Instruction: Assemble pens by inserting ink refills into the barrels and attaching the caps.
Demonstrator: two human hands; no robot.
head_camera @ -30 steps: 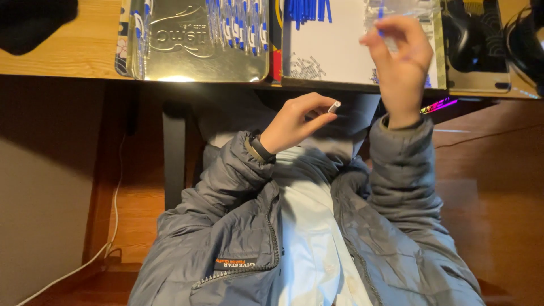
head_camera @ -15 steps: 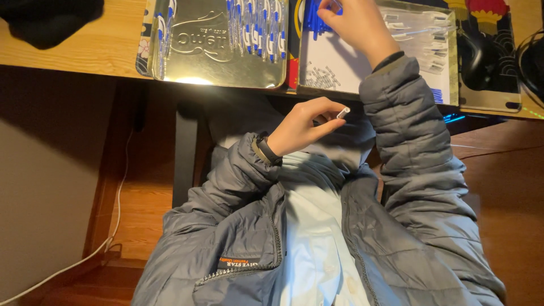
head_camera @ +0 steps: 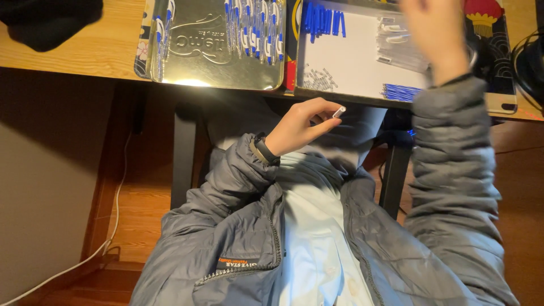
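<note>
Two hands work: left hand (head_camera: pixel 300 126) pinches a small white cap (head_camera: pixel 339 111) steady, while right hand (head_camera: pixel 439 39), blurred with grip unclear, should reach precisely over the white tray (head_camera: pixel 351 62).

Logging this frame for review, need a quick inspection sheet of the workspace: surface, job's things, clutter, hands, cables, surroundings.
Surface: wooden desk, lit from above, seen from the head camera.
Job's things: gold metal tray with blue-and-clear pens in rows; white tray with blue caps and clear parts.
Clutter: black cloth at the desk's far corner; a red and yellow print under the white tray's edge.
Hands: left hand pinches a small white piece below the desk edge; right hand is over the white tray, blurred, grip unclear.
Cables: white cable down the wall to the floor; black cables at the desk's side.
Surroundings: wooden floor, black desk leg, grey jacket sleeves.
</note>
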